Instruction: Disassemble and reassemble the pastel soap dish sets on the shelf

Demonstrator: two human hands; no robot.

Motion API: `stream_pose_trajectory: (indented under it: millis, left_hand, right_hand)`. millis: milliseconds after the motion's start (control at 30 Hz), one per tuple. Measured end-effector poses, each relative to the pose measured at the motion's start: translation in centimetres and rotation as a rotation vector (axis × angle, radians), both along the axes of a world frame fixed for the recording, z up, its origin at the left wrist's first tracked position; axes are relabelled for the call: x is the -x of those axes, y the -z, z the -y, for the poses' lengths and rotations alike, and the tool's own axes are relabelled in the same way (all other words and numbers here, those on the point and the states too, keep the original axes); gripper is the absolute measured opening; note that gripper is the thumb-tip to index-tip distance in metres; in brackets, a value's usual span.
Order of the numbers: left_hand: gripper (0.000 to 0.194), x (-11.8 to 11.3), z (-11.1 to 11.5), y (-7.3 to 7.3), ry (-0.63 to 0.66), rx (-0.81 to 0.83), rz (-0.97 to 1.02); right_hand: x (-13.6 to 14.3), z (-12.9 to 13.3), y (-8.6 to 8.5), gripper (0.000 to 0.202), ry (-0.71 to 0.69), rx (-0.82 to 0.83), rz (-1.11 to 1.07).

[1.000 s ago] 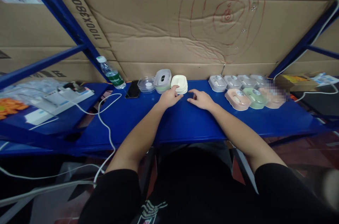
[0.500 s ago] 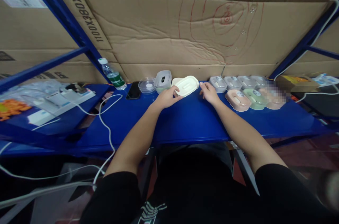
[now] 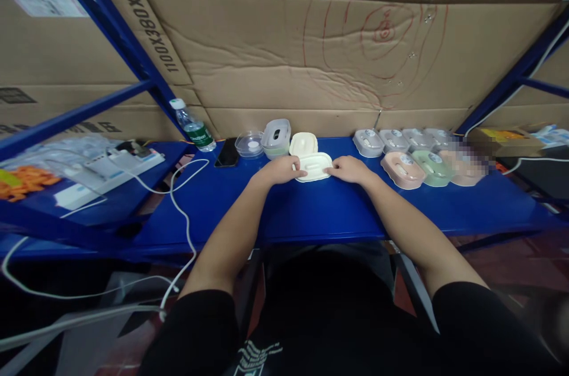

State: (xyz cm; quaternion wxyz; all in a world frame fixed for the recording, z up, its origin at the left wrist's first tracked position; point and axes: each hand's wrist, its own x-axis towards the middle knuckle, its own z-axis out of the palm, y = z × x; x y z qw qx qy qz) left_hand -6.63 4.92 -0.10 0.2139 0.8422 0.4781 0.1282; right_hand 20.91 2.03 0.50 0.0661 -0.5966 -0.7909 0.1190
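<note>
A cream-coloured shallow oblong tray lies level between my hands, low over the blue table. My left hand is closed on its left end, thumb across the rim. At the opposite end, my right hand pinches the edge between thumb and fingers. Just behind it rests a second cream tray, partly covered by the front one. To its left stand stacked translucent containers, the top one greyish with a dark slot, beside a round clear plastic lid or dish.
Several lidded boxes in grey, pink and green stand in rows at right. A phone, a water bottle and a looping white cable are on the left. Cardboard walls the back.
The cream tray has come down and towards me, turning from tilted to level, which uncovers more of the tray behind. My right hand has moved in and taken its right end.
</note>
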Motion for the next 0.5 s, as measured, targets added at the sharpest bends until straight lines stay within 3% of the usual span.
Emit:
stream_pose_trajectory:
  millis: [167,300,500]
  left_hand:
    - [0.026,0.3,-0.1,0.0,0.003,-0.036,-0.005]
    - [0.026,0.0,0.5,-0.5,0.048,0.005,0.029]
    - [0.028,-0.3,1.1,-1.2,0.093,0.155,0.066]
  right_hand:
    - [0.3,0.5,-0.2,0.054,-0.054,0.056,0.017]
    - [-0.6,-0.1,0.0,0.058,-0.019,0.027,-0.043]
    - [-1.2,-0.5,0.3,0.042,-0.104,-0.009,-0.016]
